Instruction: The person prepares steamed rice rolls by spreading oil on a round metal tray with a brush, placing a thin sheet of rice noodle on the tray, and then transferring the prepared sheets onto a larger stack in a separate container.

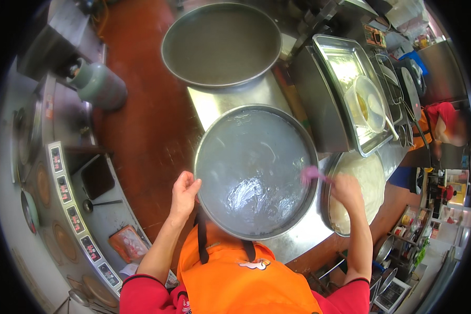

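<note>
A large round metal pan (255,157) lies before me on a stainless steel table, its bottom wet and shiny with streaks. At its left rim, my left hand (185,193) grips the edge with the thumb on top. My right hand (347,190) holds a pink basting brush (311,174), whose blurred head is inside the pan near the right wall. Partly under my right forearm, a second round pan holds a sheet of pale dough (361,184). Beyond the near pan stands another large round pan (221,45) with a dull dark bottom.
A steel tray (363,151) at the right carries a clear plastic tub (363,104) with yellow liquid. Farther right, a co-worker in an orange apron (420,135) stands. On the left are a gas cylinder (104,86) on the red floor and a counter with control panels (75,219).
</note>
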### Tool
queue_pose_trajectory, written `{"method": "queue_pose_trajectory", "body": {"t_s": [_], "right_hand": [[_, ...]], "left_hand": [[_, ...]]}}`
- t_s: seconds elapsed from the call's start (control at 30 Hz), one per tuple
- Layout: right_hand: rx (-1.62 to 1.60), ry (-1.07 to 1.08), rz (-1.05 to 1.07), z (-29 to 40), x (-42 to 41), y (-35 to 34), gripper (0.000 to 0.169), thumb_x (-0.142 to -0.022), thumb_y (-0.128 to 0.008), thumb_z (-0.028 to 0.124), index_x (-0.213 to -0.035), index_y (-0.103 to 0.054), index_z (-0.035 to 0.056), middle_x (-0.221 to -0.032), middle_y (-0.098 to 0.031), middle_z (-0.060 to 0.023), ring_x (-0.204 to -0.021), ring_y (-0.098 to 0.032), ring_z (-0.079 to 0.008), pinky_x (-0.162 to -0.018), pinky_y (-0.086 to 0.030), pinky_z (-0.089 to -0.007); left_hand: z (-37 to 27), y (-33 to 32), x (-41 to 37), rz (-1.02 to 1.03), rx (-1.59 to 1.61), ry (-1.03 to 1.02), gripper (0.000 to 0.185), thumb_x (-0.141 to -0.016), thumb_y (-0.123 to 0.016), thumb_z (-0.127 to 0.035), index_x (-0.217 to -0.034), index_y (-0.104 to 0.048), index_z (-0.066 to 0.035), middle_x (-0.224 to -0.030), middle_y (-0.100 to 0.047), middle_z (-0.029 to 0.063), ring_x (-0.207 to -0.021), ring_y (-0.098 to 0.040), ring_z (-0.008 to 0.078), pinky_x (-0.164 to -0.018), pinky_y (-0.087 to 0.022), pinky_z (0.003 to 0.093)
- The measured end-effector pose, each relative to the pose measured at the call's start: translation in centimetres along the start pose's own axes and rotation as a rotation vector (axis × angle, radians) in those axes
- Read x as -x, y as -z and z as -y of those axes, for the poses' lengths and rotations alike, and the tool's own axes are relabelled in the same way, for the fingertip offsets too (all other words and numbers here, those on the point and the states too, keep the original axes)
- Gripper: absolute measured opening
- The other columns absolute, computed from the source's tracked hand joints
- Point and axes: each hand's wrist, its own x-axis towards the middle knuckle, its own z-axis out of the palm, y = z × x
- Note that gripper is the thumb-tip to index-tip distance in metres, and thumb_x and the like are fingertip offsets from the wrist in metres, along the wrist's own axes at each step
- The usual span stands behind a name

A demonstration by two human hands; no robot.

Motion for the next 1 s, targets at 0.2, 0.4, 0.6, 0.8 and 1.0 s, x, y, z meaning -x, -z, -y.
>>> {"method": "queue_pose_trajectory", "body": {"t_s": [0.2,0.4,0.6,0.8,1.0], "right_hand": [[-0.339,0.174,-0.191,11.1,-11.2,0.7,0.053,-0.073,-0.058,0.003,-0.124,-0.061,0.0166,-0.084,-0.067,-0.0182,-0.078,-0.066,-0.0372,-0.069,-0.053,-0.0475],[-0.295,0.846,0.208,19.3,0.1,2.7,0.072,-0.067,-0.059,-0.001,-0.136,-0.055,0.0187,-0.075,-0.064,-0.0183,-0.067,-0.064,-0.0356,-0.058,-0.053,-0.0455],[0.087,0.294,0.533,5.6,3.4,2.7,0.025,-0.074,-0.064,0.01,-0.096,-0.075,0.0151,-0.088,-0.071,-0.0129,-0.085,-0.07,-0.0311,-0.072,-0.055,-0.0427],[-0.446,-0.037,-0.052,-1.1,1.1,-1.2,0.034,-0.081,-0.06,0.01,-0.112,-0.072,0.0171,-0.09,-0.068,-0.0215,-0.083,-0.066,-0.0372,-0.076,-0.052,-0.0442],[-0.999,0.121,0.033,-3.0,4.5,4.5,0.04,-0.084,-0.068,0.012,-0.124,-0.066,0.0095,-0.082,-0.067,-0.0023,-0.072,-0.055,-0.0086,-0.067,-0.046,-0.0254]], "left_hand": [[0.2,0.0,-0.2,-0.011,-0.029,-0.001,0.016,-0.093,-0.06,-0.008,-0.084,-0.047,-0.008,-0.067,-0.049,-0.0038,-0.056,-0.045,0.0042,-0.045,-0.038,0.0215],[1.4,1.2,-0.5,0.022,-0.08,-0.01,0.015,-0.095,-0.059,-0.012,-0.086,-0.047,-0.009,-0.072,-0.058,-0.0007,-0.059,-0.055,0.0065,-0.049,-0.046,0.0212],[0.2,0.8,0.1,0.045,-0.017,0.004,0.014,-0.095,-0.059,-0.013,-0.087,-0.049,-0.009,-0.073,-0.056,-0.0013,-0.06,-0.055,0.0064,-0.049,-0.046,0.0209],[0.4,-0.1,-0.3,0.042,-0.02,0.012,0.013,-0.095,-0.057,-0.008,-0.086,-0.047,-0.008,-0.072,-0.052,-0.0013,-0.057,-0.051,0.0064,-0.047,-0.044,0.0223],[-0.2,0.3,0.4,0.001,-0.017,0.023,0.012,-0.095,-0.057,-0.008,-0.088,-0.047,-0.007,-0.07,-0.052,-0.0012,-0.054,-0.049,0.0061,-0.046,-0.042,0.0222]]}}
